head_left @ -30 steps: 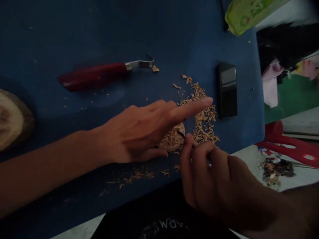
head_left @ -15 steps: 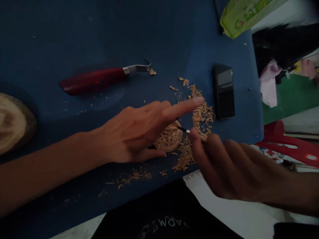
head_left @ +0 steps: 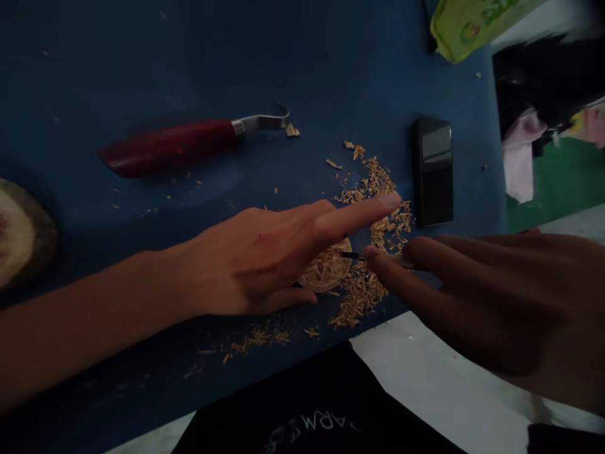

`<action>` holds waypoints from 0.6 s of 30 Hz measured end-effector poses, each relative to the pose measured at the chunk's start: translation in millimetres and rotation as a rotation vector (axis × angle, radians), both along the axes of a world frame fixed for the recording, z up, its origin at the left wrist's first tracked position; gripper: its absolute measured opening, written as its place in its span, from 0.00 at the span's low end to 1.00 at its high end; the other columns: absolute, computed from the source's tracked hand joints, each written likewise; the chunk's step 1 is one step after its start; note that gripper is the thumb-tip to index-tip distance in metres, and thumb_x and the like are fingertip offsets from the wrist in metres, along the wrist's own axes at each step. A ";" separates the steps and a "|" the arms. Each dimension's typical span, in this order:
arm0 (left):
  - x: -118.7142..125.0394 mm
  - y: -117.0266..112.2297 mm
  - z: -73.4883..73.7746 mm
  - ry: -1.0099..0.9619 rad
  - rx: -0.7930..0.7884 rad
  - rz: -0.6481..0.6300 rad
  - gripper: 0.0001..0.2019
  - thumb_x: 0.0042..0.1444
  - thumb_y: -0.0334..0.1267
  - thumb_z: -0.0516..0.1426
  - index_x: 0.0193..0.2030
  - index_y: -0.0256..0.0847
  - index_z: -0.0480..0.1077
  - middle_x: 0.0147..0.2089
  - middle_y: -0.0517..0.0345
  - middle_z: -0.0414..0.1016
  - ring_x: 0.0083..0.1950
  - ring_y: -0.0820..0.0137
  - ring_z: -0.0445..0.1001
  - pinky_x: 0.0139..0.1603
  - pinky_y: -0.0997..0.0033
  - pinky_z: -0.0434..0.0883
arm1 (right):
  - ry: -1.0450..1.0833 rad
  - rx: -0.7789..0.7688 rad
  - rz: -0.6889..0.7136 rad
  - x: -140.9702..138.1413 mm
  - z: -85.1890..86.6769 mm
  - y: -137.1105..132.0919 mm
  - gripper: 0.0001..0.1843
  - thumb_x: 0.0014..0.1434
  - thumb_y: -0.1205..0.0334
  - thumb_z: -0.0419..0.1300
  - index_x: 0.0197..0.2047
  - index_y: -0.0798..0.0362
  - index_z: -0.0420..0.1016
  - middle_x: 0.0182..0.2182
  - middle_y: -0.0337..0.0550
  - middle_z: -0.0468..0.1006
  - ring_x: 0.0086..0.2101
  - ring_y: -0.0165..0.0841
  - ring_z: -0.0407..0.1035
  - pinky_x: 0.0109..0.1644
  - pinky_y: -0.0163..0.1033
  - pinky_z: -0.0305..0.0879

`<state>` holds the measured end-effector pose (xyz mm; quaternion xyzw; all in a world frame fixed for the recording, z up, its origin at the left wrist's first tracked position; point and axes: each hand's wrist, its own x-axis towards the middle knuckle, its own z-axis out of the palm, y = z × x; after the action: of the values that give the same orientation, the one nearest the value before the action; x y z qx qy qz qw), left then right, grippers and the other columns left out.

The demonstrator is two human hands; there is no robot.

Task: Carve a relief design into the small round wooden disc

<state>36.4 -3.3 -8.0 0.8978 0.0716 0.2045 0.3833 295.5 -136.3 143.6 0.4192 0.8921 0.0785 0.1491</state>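
Wooden disc [head_left: 331,275] lies near the tabletop's [head_left: 142,63] near edge, under the left hand [head_left: 265,252] (its hidden fingers' grip I cannot tell). The right hand [head_left: 486,309] has just swung round, fingers clamped on a slim carving tool [head_left: 353,255], now apparently working at the rim facing the tabletop's right edge. Shavings [head_left: 359,296] litter the blue surface; beyond that edge hangs pink cloth [head_left: 520,154].

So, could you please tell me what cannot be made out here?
In the head view:
Part of the round wooden piece, behind the left hand.
Most of the handle of the thin tool, behind the right hand.
The wooden block, cut off by the left edge.
The yellow-green package, by the top edge.
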 end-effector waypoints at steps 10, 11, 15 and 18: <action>7.0 0.4 -0.1 0.028 0.086 0.003 0.69 0.69 0.37 0.79 0.99 0.61 0.34 0.77 0.47 0.86 0.62 0.51 0.95 0.47 0.66 0.90 | 0.004 -0.011 0.032 -18.6 -0.2 9.2 0.12 0.61 0.77 0.64 0.36 0.48 0.78 0.26 0.42 0.72 0.28 0.38 0.61 0.36 0.50 0.48; 6.7 0.1 -1.0 0.020 0.081 0.010 0.69 0.68 0.37 0.79 0.98 0.62 0.35 0.77 0.48 0.86 0.61 0.51 0.96 0.46 0.66 0.90 | -0.005 -0.007 0.025 -23.9 -0.9 9.4 0.11 0.60 0.76 0.64 0.34 0.48 0.77 0.25 0.43 0.70 0.27 0.38 0.60 0.36 0.49 0.47; 4.7 -1.8 -0.4 -0.002 0.045 0.036 0.62 0.74 0.38 0.75 0.98 0.66 0.38 0.76 0.54 0.88 0.60 0.56 0.96 0.48 0.66 0.92 | -0.114 -0.017 0.021 -47.5 -2.6 4.9 0.11 0.61 0.71 0.66 0.29 0.50 0.76 0.24 0.46 0.72 0.25 0.37 0.59 0.33 0.47 0.47; 4.7 -2.9 1.4 0.005 0.041 0.055 0.56 0.81 0.44 0.70 0.99 0.66 0.36 0.78 0.58 0.87 0.62 0.57 0.96 0.50 0.66 0.93 | -0.238 0.037 0.073 -56.9 -5.3 -3.7 0.09 0.65 0.72 0.66 0.34 0.57 0.87 0.24 0.49 0.76 0.23 0.34 0.59 0.31 0.44 0.49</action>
<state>41.1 -6.2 -6.6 0.9036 0.0932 0.2143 0.3591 238.6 -140.0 138.3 0.3770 0.8812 0.1494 0.2431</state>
